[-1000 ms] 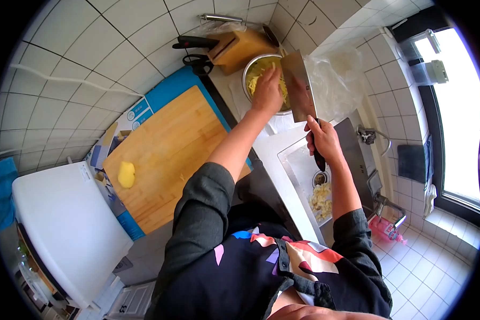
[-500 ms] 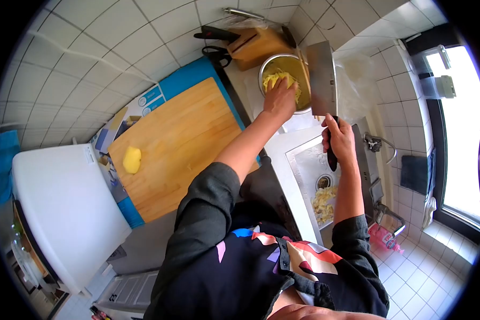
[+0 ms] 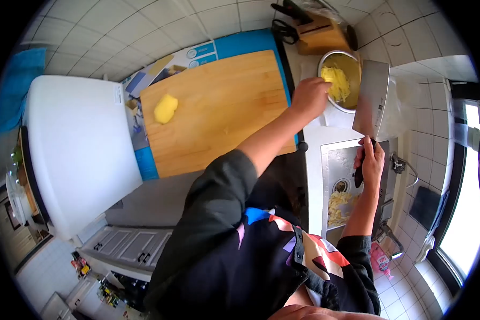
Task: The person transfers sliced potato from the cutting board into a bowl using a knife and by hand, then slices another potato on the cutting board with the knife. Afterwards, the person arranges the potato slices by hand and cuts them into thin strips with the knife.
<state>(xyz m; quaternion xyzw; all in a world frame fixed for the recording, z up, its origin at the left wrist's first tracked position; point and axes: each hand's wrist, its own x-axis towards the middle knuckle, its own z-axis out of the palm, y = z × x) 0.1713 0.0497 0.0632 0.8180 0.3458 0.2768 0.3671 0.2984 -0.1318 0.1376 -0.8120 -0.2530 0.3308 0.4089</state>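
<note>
My right hand (image 3: 372, 162) grips the black handle of a cleaver (image 3: 373, 96). Its broad blade points up beside the metal pot (image 3: 321, 63). Yellow shredded potato (image 3: 336, 82) lies inside that pot. At the pot's near left rim is my left hand (image 3: 312, 98), its fingertips close to the shreds. Its fingers are bent and partly hidden, so I cannot make out whether they hold anything. A peeled yellow potato (image 3: 166, 109) rests at the left end of the wooden cutting board (image 3: 224, 112).
Peelings (image 3: 338, 208) lie in the steel sink (image 3: 336, 160) beneath my right forearm. Behind the pot stands a knife block (image 3: 320, 34) with scissors (image 3: 285, 32) beside it. A white appliance (image 3: 80, 154) is left of the board. A tap (image 3: 400, 164) sits at the sink's right side.
My left hand has drawn back from the shredded potato to the pot's rim. My right hand still holds the cleaver. The whole view has shifted, moving the board and pot rightward.
</note>
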